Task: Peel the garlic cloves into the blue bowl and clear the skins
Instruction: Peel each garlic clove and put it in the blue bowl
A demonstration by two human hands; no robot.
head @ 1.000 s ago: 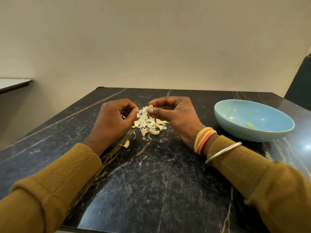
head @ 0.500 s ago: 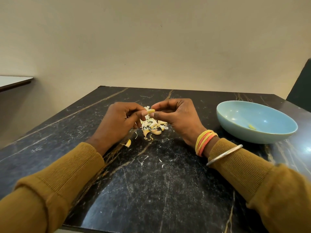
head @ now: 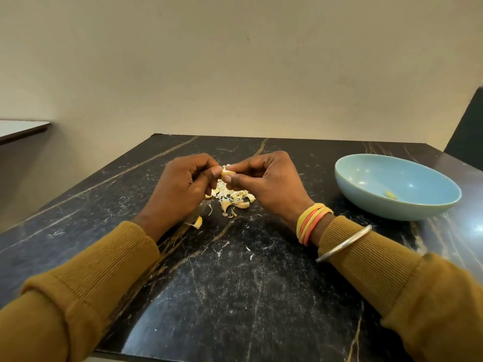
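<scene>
Garlic clove (head: 226, 172) is up in the air between both hands, a bit above the middle of the table (head: 235, 296), closer to the far edge than the near one. Left hand (head: 183, 189) pinches one end with thumb and forefinger, with the other fingers curled in under the palm. Right hand (head: 269, 184) pinches the other end the same way, thumb underneath and forefinger on top, and its remaining fingers are curled too. Whether there's skin left on the clove I honestly can't tell, it's tiny and mostly covered by fingertips.

Right below the hands sits a messy pile of skins (head: 232, 198), white and yellowish bits lying on the dark marble. One stray piece (head: 197, 222) lies apart from the pile, near the left wrist. A few small white flecks are scattered nearer the front edge.

Blue bowl (head: 379, 210) stands over by the right edge, well apart from the pile, with one peeled clove (head: 391, 195) lying inside it. The right wrist has yellow and orange bangles (head: 312, 222), plus a silver bangle (head: 345, 245) over the mustard sleeve.
</scene>
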